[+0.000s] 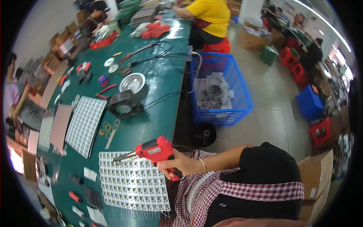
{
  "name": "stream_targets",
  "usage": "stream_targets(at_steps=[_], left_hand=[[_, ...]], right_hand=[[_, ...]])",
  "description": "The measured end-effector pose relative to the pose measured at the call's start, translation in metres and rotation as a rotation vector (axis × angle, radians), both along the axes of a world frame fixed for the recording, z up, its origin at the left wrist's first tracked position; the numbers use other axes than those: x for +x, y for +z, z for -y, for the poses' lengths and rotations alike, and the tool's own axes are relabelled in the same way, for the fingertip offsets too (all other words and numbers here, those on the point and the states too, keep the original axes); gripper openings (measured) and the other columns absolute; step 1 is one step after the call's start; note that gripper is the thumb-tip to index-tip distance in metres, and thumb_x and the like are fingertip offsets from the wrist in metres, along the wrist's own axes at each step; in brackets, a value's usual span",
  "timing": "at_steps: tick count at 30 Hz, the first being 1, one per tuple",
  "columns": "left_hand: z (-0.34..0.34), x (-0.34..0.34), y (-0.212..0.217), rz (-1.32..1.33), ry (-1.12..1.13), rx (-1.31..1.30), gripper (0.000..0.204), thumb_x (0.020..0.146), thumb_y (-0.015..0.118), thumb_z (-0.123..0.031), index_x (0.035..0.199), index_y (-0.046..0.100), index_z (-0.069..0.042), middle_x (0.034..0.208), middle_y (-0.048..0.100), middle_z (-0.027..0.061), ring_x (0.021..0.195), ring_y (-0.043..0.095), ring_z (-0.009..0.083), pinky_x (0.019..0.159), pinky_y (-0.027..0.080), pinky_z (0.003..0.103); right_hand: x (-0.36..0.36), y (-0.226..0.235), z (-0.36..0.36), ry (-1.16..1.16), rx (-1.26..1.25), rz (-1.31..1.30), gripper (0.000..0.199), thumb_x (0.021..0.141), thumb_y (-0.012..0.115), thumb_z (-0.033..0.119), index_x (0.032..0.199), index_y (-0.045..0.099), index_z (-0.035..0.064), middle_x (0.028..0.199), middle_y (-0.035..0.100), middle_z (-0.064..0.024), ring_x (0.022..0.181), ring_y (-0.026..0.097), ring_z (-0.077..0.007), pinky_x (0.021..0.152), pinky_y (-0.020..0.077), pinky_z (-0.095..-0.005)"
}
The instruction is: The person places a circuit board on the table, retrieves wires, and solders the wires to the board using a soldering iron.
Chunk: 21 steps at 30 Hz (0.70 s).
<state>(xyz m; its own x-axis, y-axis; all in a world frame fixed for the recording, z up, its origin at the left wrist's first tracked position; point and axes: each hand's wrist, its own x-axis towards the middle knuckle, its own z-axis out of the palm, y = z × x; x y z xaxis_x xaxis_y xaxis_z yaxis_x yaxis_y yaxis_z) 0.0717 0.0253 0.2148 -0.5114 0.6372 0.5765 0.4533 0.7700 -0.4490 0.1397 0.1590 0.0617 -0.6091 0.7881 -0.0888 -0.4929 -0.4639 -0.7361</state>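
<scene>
My right hand (pixel 176 164) is wrapped around the grip of a red and black soldering gun (pixel 155 147). The gun's long metal nozzle points left, with its tip at the far left corner of a white panel of small circuit boards (pixel 132 189). Whether the tip touches the panel, I cannot tell. Small dark and yellowish parts sit in rows across the panel, and thin white wires (pixel 145 213) stick out along its lower edge. My left hand is not in view.
A stack of similar panels (pixel 86 125) lies beyond the panel on the green table (pixel 159 106). Nearby are a black device (pixel 126 104), a metal bowl (pixel 132 82), red pliers (pixel 106 90) and wire bundles (pixel 92 196). A blue crate (pixel 223 117) stands beside the table; a person in yellow (pixel 211 17) sits beyond.
</scene>
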Motion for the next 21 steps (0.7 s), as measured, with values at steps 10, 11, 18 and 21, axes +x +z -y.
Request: stream_targets(at_steps=[10,11,18,21], left_hand=[[-0.011,0.015,-0.019,0.056,-0.467,-0.027,0.03,0.089,0.045,-0.03,0.066,0.046,-0.009,0.069,0.045,0.0102,0.081,0.055,0.0304,0.068,0.044,0.049],[-0.01,0.016,-0.019,0.061,-0.497,-0.033,0.03,0.088,0.046,-0.03,0.066,0.046,-0.009,0.069,0.045,0.0102,0.081,0.055,0.0303,0.068,0.044,0.049],[-0.012,0.013,-0.022,0.07,-0.645,-0.07,0.028,0.087,0.048,-0.029,0.067,0.048,-0.009,0.067,0.045,0.0096,0.078,0.055,0.0296,0.066,0.043,0.049],[-0.015,0.01,-0.021,0.07,-0.683,-0.065,0.028,0.087,0.049,-0.028,0.067,0.049,-0.01,0.066,0.045,0.0094,0.076,0.054,0.0293,0.065,0.042,0.048]], right_hand=[[0.024,-0.007,0.009,-0.149,0.016,-0.006,0.027,0.092,0.064,0.019,0.107,0.057,-0.0021,0.058,0.055,-0.0036,0.044,0.051,-0.0091,0.046,0.0461,-0.0261],[0.027,-0.006,0.01,-0.16,0.018,-0.006,0.027,0.092,0.064,0.019,0.107,0.057,-0.002,0.058,0.055,-0.0032,0.044,0.051,-0.0091,0.046,0.0464,-0.0265],[0.034,-0.004,0.012,-0.138,0.0,0.004,0.027,0.091,0.064,0.018,0.109,0.057,-0.0023,0.058,0.054,-0.0025,0.044,0.051,-0.0093,0.048,0.0464,-0.0281],[0.029,-0.007,0.01,-0.128,0.007,-0.005,0.027,0.091,0.064,0.018,0.108,0.057,-0.002,0.059,0.055,-0.0031,0.045,0.052,-0.0094,0.048,0.0464,-0.0282]])
